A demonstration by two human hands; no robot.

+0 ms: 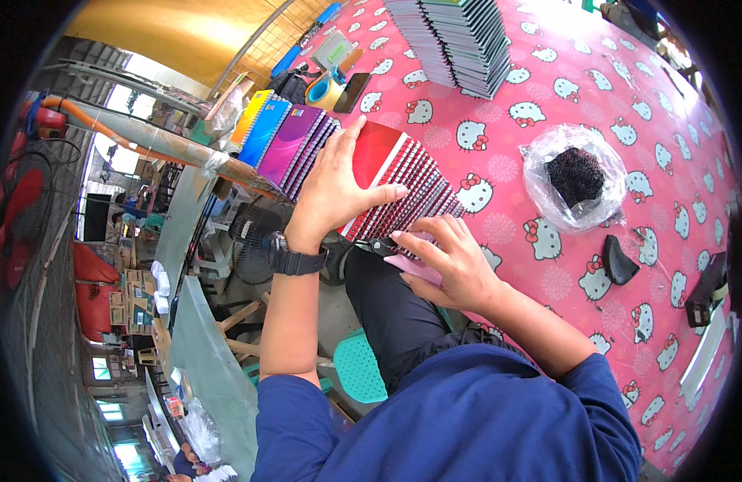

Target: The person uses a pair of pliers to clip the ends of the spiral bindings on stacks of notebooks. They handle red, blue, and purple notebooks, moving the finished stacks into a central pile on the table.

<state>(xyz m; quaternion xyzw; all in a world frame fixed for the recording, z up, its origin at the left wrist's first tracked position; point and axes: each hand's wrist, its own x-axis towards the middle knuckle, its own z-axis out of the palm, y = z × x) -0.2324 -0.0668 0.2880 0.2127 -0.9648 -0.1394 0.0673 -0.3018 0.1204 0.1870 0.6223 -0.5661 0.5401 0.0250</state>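
Observation:
A fanned row of spiral-bound notebooks lies along the near edge of a pink cartoon-cat tablecloth. The top cover is red; purple, blue and yellow ones spread to the left. My left hand, with a black wristwatch, presses flat on the red cover. My right hand is at the notebooks' spiral edge, fingers curled around a small dark tool, with a pink object under the palm.
A tall stack of notebooks stands at the far side. A clear bag of black coils lies to the right, a black piece below it. Tape roll and phone sit far left. A teal stool is below the table edge.

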